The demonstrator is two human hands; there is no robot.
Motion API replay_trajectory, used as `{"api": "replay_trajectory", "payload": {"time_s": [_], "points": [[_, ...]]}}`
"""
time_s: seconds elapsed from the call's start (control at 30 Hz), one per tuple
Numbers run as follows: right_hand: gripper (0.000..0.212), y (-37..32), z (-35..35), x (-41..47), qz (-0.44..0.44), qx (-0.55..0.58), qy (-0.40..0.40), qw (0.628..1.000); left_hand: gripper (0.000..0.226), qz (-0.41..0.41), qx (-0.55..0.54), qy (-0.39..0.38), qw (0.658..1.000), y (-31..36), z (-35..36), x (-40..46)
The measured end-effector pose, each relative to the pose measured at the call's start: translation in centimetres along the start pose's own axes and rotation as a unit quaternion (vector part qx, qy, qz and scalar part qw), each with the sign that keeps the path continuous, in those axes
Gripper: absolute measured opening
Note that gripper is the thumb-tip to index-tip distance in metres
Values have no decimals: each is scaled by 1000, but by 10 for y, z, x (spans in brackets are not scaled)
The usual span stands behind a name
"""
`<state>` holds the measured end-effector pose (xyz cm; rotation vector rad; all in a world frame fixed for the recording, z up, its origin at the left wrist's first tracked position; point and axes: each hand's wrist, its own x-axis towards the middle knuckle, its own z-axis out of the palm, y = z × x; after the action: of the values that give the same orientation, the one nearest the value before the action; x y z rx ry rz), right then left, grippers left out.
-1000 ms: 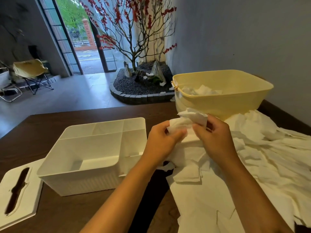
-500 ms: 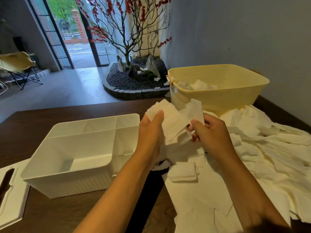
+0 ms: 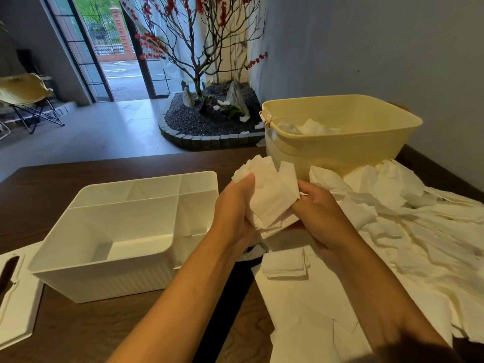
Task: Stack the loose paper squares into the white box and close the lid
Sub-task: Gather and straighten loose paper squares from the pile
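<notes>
A bundle of white paper squares (image 3: 269, 195) is held upright above the dark wooden table between both hands. My left hand (image 3: 233, 210) grips its left edge, and my right hand (image 3: 319, 213) holds its lower right side. The white box (image 3: 104, 273) stands open to the left of my hands, with dividers along its back and right side and nothing in its large compartment. Its white lid (image 3: 15, 299), with a dark slot, lies flat on the table at the far left. A small folded stack of squares (image 3: 284, 263) lies below my hands.
A yellow plastic tub (image 3: 340, 150) holding some paper stands at the back right. Loose white paper sheets (image 3: 419, 244) cover the right half of the table (image 3: 78, 336). A grey wall runs along the right; beyond the table is a floor with a potted tree.
My hands have lifted the bundle off the pile and turned the squares upright, gathering them together. The camera view has shifted slightly.
</notes>
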<state>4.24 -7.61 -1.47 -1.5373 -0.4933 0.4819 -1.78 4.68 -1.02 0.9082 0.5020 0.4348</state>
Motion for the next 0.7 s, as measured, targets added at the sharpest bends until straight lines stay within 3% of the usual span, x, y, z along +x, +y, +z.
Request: {"api": "replay_trajectory", "payload": {"time_s": [0.1,0.23,0.4,0.6,0.7], "points": [[17,4,1,4,-3,-6,37,999,30,7,39,-37,999,1,-1,-2],[27,5,5,4,-26,30,77,996,14,30,189,-41,981,-1,-6,-1],[26,10,12,8,-10,9,72,997,45,38,277,-39,959,-3,-10,-1],[42,9,15,5,-59,-66,104,991,42,42,280,-62,957,0,-10,-6],[39,6,16,1,-58,-65,97,991,46,69,268,-30,960,1,-13,-3]]}}
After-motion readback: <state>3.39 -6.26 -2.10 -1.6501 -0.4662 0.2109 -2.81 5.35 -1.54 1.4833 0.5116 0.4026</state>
